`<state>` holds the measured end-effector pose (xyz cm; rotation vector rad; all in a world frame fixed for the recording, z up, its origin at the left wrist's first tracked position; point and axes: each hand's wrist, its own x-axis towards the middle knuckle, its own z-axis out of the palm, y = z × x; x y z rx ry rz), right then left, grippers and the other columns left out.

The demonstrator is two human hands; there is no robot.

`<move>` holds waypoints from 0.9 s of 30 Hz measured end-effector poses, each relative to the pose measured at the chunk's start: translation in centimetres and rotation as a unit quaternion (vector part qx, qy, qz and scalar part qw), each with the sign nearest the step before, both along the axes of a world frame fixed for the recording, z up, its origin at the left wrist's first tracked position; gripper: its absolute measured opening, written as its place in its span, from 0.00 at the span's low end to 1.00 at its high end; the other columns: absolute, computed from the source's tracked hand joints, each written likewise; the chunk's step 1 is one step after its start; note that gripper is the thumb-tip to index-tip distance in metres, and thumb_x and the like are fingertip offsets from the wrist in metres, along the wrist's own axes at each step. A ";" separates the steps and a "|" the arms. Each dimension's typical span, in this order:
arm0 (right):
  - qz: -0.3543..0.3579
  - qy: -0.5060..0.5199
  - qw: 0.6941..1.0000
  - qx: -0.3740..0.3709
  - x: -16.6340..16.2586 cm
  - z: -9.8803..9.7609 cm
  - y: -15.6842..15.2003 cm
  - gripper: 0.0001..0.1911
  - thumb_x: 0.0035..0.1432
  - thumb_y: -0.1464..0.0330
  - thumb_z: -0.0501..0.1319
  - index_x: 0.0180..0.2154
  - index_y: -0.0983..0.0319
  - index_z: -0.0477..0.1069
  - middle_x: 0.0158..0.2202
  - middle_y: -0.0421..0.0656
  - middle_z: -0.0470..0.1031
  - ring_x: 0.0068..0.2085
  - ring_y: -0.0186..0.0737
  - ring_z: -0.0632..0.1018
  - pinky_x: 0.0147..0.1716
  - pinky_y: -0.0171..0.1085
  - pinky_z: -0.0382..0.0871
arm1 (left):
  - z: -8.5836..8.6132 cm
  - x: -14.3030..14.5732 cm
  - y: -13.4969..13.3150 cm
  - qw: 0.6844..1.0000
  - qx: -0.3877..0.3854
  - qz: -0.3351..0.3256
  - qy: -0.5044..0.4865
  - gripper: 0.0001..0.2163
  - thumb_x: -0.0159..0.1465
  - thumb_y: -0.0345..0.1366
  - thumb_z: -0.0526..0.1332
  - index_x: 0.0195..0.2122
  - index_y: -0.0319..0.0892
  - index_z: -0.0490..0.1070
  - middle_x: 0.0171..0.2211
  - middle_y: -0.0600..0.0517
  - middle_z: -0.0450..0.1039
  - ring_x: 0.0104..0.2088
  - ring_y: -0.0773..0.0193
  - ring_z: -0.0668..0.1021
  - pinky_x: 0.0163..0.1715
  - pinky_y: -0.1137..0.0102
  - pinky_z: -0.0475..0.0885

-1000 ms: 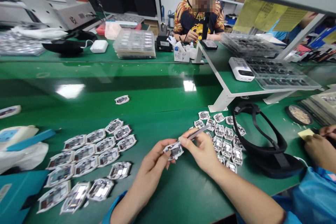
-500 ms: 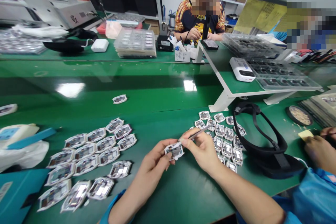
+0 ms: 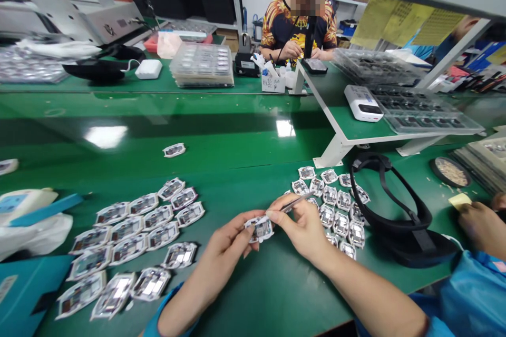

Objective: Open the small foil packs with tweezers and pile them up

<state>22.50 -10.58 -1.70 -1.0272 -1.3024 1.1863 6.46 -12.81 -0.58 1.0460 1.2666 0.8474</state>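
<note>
My left hand is closed on a small white-framed electronic module, its thumb lying over the left end. Circuitry and silvery parts show inside the frame. My right hand pinches slim metal tweezers slanting up to the right. Their tips are hidden near the module's upper right edge, so I cannot tell what they touch. Similar modules lie in rows to the left, and a second group of modules lies just beyond my right hand. One single module sits farther back.
A black head strap device lies right of my right arm. Behind it stands a raised green shelf with a white power bank and clear trays. A co-worker's hand is at the far right; another person sits across the bench. A teal folder lies left.
The module in my left hand has tilted slightly, its inside facing me more. Both hands stay close together, and the tweezers lie a little lower. The view has shifted slightly.
</note>
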 end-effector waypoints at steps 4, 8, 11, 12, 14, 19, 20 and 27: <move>-0.001 0.005 1.000 -0.022 -0.1 0.0 -0.1 0.05 0.53 0.67 0.66 0.30 0.62 0.74 0.26 0.40 0.75 0.28 0.37 0.76 0.29 0.35 0.70 | 0.2 0.1 0.1 0.997 -0.036 0.026 -0.058 0.18 0.57 0.43 0.63 0.44 0.37 0.76 0.24 0.53 0.72 0.24 0.66 0.68 0.23 0.73 0.62; -0.047 0.002 0.998 -0.029 0.0 -0.1 0.0 0.05 0.53 0.66 0.66 0.32 0.61 0.75 0.30 0.41 0.78 0.32 0.38 0.78 0.35 0.36 0.71 | 0.7 0.1 0.2 0.988 -0.066 0.063 -0.125 0.17 0.56 0.43 0.64 0.42 0.37 0.76 0.27 0.51 0.75 0.25 0.65 0.70 0.22 0.72 0.64; -0.052 0.004 0.998 -0.022 0.0 -0.1 -0.1 0.04 0.54 0.67 0.66 0.32 0.61 0.75 0.28 0.40 0.78 0.31 0.38 0.78 0.35 0.36 0.71 | 0.9 0.2 0.1 0.985 -0.061 0.078 -0.142 0.15 0.56 0.45 0.65 0.37 0.38 0.76 0.26 0.51 0.75 0.24 0.65 0.71 0.20 0.73 0.64; -0.046 0.008 0.999 -0.020 -0.1 -0.1 -0.1 0.04 0.54 0.67 0.66 0.32 0.61 0.75 0.26 0.40 0.78 0.31 0.38 0.78 0.34 0.36 0.71 | 0.9 0.3 0.0 0.985 -0.056 0.081 -0.142 0.15 0.55 0.46 0.65 0.36 0.39 0.76 0.25 0.52 0.74 0.24 0.65 0.71 0.20 0.73 0.64; -0.035 0.020 0.999 -0.017 -0.2 -0.1 -0.2 0.04 0.54 0.68 0.66 0.32 0.61 0.75 0.26 0.40 0.78 0.30 0.37 0.78 0.34 0.36 0.72 | 0.8 0.5 -0.1 0.986 -0.045 0.080 -0.138 0.15 0.55 0.46 0.65 0.35 0.39 0.75 0.22 0.53 0.73 0.23 0.65 0.71 0.19 0.73 0.64; -0.014 0.059 0.998 -0.018 -0.5 -0.3 -0.3 0.03 0.53 0.69 0.66 0.31 0.61 0.74 0.25 0.38 0.76 0.27 0.35 0.77 0.30 0.34 0.72 | 0.6 0.8 -0.2 0.992 -0.023 0.063 -0.105 0.13 0.58 0.45 0.63 0.35 0.39 0.73 0.20 0.55 0.72 0.22 0.66 0.70 0.19 0.74 0.64; -0.007 0.066 0.998 -0.017 -0.5 -0.3 -0.2 0.03 0.53 0.69 0.66 0.31 0.61 0.74 0.25 0.38 0.76 0.27 0.35 0.77 0.30 0.34 0.71 | 0.6 0.8 -0.2 0.993 -0.019 0.062 -0.100 0.13 0.59 0.45 0.63 0.34 0.39 0.73 0.20 0.55 0.71 0.22 0.67 0.70 0.19 0.74 0.64; 0.008 0.022 0.996 0.087 -0.2 -0.2 -0.4 0.02 0.55 0.72 0.66 0.32 0.60 0.75 0.31 0.43 0.79 0.35 0.40 0.79 0.37 0.40 0.72 | 0.3 0.3 -0.1 0.992 -0.032 0.074 -0.093 0.15 0.56 0.47 0.65 0.34 0.39 0.73 0.21 0.56 0.70 0.21 0.69 0.69 0.17 0.76 0.61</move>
